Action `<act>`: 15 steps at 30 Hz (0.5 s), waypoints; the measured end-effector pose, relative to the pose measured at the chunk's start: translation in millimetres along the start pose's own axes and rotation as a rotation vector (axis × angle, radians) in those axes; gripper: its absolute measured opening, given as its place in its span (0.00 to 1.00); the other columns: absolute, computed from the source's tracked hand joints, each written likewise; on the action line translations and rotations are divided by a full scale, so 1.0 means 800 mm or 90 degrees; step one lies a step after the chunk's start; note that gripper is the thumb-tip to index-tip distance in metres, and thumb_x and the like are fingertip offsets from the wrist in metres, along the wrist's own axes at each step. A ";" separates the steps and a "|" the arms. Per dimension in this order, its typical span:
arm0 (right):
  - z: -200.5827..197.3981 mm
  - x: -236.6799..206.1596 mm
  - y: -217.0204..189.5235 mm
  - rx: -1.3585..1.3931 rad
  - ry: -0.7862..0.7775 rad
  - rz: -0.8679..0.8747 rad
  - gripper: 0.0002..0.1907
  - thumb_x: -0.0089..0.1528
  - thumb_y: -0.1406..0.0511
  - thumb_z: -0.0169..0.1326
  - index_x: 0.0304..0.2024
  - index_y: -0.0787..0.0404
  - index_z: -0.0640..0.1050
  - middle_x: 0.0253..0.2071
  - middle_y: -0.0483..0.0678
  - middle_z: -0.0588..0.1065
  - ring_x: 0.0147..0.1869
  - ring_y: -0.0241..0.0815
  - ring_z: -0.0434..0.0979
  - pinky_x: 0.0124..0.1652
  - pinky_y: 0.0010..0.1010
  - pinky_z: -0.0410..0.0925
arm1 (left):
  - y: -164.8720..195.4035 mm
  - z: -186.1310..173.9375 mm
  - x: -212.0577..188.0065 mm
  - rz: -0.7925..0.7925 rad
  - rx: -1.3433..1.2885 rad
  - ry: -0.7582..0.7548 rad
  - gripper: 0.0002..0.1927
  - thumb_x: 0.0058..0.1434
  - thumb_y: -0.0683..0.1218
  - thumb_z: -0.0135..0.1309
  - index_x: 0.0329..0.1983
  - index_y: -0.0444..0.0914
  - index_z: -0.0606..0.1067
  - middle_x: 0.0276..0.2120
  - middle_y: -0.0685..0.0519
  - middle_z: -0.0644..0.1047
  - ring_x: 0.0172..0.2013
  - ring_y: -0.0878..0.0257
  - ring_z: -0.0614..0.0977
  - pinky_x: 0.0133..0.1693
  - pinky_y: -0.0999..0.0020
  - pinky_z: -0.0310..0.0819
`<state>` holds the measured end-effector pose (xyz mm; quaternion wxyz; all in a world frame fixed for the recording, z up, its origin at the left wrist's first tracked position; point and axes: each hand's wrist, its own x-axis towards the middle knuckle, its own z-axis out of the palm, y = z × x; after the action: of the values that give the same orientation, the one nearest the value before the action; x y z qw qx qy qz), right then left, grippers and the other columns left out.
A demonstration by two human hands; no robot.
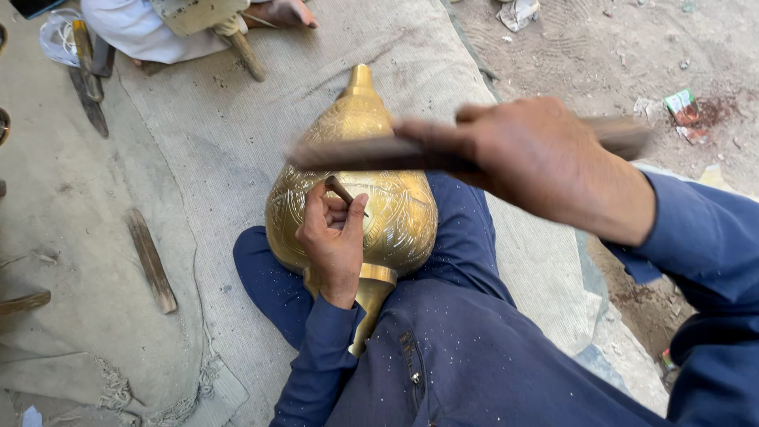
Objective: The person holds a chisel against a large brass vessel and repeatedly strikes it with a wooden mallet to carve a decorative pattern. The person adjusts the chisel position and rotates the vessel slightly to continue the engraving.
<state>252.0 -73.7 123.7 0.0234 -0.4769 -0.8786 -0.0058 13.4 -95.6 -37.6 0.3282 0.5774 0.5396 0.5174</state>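
On grey cloth (237, 134), our left hand (336, 237) pinches a thin metal punch (341, 190) against the shiny engraved brass pot (356, 198); our right hand (530, 154) grips a blurry wooden stick (356, 152)

Left hand (336, 237) curled low in a pinch, right hand (538, 158) raised, fist closed.

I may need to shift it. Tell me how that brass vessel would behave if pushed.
The brass vessel is round-bellied and lies on its side across the lap, so it would probably roll. Being metal, it looks stiff and likely heavy. Its shiny surface may be slippery.
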 end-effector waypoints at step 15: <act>0.008 0.010 0.002 0.050 0.012 0.056 0.36 0.64 0.55 0.59 0.74 0.45 0.65 0.33 0.49 0.76 0.25 0.44 0.76 0.26 0.37 0.70 | -0.005 0.014 -0.002 0.049 0.037 0.052 0.22 0.65 0.39 0.63 0.59 0.32 0.69 0.31 0.51 0.80 0.30 0.68 0.84 0.31 0.73 0.80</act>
<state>248.8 -65.8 117.8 0.0505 -0.5137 -0.8561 0.0253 23.3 -94.2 -44.5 0.2688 0.5856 0.5447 0.5368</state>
